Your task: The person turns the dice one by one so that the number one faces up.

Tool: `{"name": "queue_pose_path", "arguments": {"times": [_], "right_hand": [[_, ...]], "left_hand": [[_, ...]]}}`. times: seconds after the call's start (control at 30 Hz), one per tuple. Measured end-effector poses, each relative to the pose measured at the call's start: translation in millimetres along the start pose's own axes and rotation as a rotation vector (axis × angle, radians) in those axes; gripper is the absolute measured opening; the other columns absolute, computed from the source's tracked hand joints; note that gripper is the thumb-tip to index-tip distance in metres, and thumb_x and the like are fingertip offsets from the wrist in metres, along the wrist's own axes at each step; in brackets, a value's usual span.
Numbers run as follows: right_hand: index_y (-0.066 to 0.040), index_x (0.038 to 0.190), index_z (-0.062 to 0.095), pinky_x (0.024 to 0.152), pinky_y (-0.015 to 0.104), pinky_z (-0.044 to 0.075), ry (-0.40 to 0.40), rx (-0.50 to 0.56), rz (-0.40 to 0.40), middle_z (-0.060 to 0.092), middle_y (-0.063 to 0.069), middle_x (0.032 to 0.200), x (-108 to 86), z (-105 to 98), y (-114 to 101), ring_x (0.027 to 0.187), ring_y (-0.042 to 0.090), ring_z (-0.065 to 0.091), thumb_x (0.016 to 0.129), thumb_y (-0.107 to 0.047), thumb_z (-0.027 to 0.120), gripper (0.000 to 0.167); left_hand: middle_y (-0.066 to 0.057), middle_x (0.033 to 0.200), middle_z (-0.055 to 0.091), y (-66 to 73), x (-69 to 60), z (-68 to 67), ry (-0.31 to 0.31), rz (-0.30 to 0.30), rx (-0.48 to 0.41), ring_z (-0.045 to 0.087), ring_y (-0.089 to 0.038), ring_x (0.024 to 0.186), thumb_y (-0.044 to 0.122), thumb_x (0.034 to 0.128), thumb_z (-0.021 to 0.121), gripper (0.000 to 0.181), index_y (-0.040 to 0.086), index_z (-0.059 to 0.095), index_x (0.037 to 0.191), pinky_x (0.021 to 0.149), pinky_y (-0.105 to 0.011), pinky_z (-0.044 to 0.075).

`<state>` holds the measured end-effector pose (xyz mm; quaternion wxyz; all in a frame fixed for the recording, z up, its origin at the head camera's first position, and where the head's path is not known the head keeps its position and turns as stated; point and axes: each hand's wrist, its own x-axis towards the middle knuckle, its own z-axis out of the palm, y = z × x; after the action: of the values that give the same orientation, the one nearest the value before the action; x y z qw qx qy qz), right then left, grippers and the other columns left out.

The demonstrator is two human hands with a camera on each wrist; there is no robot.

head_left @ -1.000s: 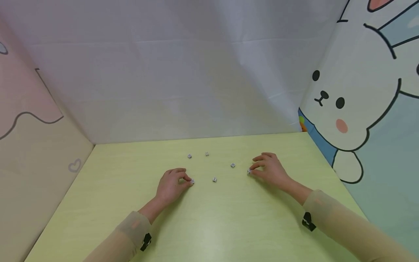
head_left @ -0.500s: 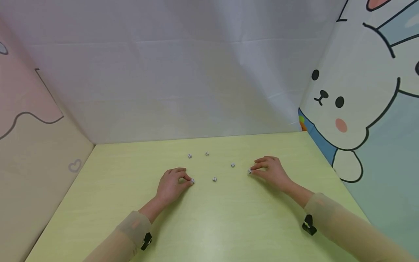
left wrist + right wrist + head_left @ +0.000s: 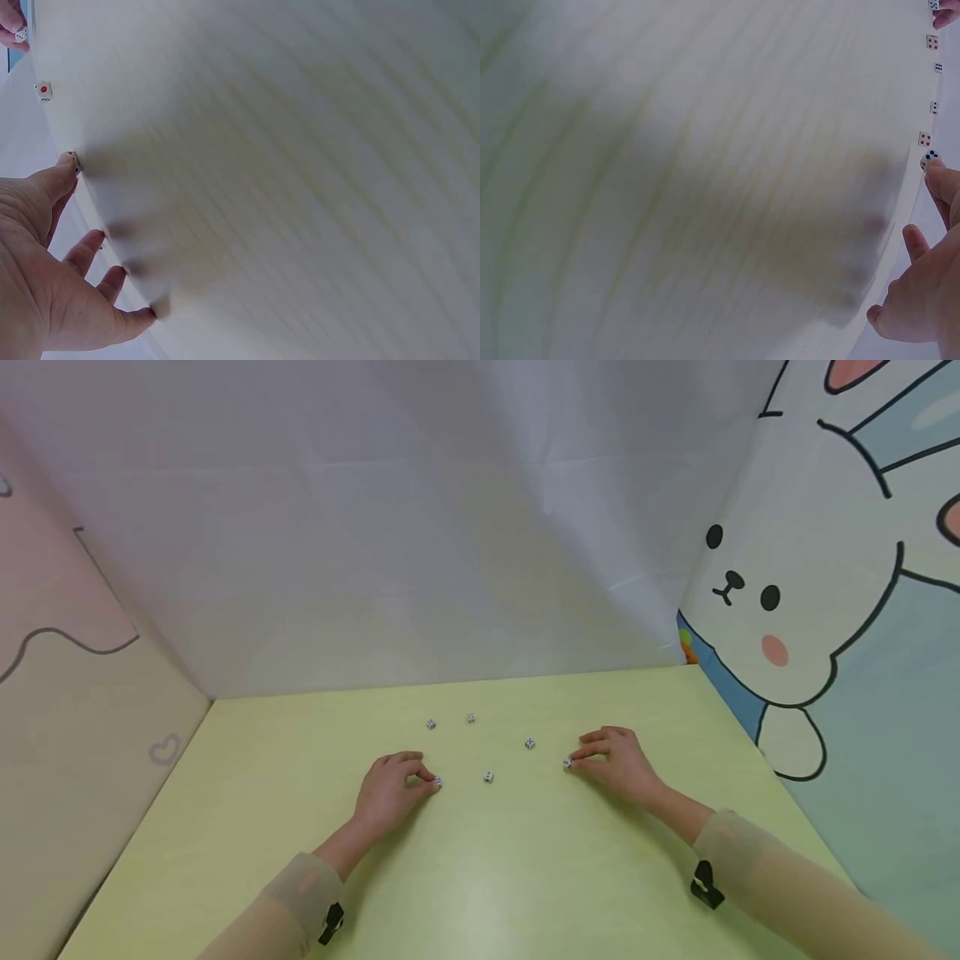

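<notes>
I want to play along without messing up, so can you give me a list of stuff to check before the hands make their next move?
1. Left hand pinches a die: ok.
2. Right hand pinches another die: ok.
3. The four loose dice sit apart from each other on the table: ok.
4. No loose die hangs over the table's edge: ok.
5. Both sleeves are clear of the loose dice: ok.
6. The held dice are lifted off the table: cannot tell; the pictures don't show clearly whether they touch it.
</notes>
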<state>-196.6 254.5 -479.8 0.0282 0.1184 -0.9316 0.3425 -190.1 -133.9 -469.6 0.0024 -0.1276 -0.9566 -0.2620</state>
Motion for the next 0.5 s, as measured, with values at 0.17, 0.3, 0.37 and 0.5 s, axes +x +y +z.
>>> {"name": "queue_pose_path", "arguments": {"times": [0.17, 0.3, 0.37, 0.5], "right_hand": [[-0.011, 0.098, 0.084, 0.114, 0.062, 0.022, -0.004, 0.013, 0.003, 0.069, 0.019, 0.125, -2.7, 1.1, -0.4, 0.132, 0.048, 0.042, 0.089, -0.019, 0.081, 0.013], [-0.010, 0.098, 0.084, 0.114, 0.062, 0.021, 0.004, 0.024, -0.010, 0.069, 0.019, 0.124, -4.6, 1.8, -1.5, 0.132, 0.049, 0.041, 0.089, -0.018, 0.081, 0.012], [-0.010, 0.098, 0.084, 0.113, 0.063, 0.022, 0.010, 0.025, -0.019, 0.069, 0.019, 0.124, -5.1, 2.4, -1.8, 0.132, 0.049, 0.040, 0.089, -0.019, 0.081, 0.012], [-0.010, 0.097, 0.084, 0.112, 0.063, 0.022, 0.017, 0.034, -0.027, 0.069, 0.020, 0.124, -5.6, 3.7, -2.5, 0.132, 0.050, 0.040, 0.088, -0.018, 0.082, 0.012]], "left_hand": [[-0.011, 0.138, 0.063, -1.1, -1.9, 2.1, -0.001, -0.002, -0.002, 0.049, -0.043, 0.132, 0.029, 0.0911, 0.080, 0.008, 0.022, 0.077, 0.088, 0.110, -0.057, 0.038], [-0.011, 0.138, 0.063, -2.6, -2.1, 4.0, 0.006, 0.001, 0.003, 0.049, -0.042, 0.132, 0.028, 0.0909, 0.080, 0.007, 0.022, 0.076, 0.088, 0.111, -0.057, 0.038], [-0.011, 0.138, 0.063, -3.2, -2.0, 4.8, 0.010, 0.004, 0.005, 0.050, -0.042, 0.132, 0.028, 0.0909, 0.080, 0.007, 0.022, 0.076, 0.088, 0.111, -0.058, 0.038], [-0.011, 0.138, 0.063, -3.9, -2.2, 5.8, 0.007, 0.004, 0.008, 0.049, -0.042, 0.132, 0.027, 0.0910, 0.080, 0.007, 0.022, 0.076, 0.088, 0.110, -0.058, 0.038]]}}
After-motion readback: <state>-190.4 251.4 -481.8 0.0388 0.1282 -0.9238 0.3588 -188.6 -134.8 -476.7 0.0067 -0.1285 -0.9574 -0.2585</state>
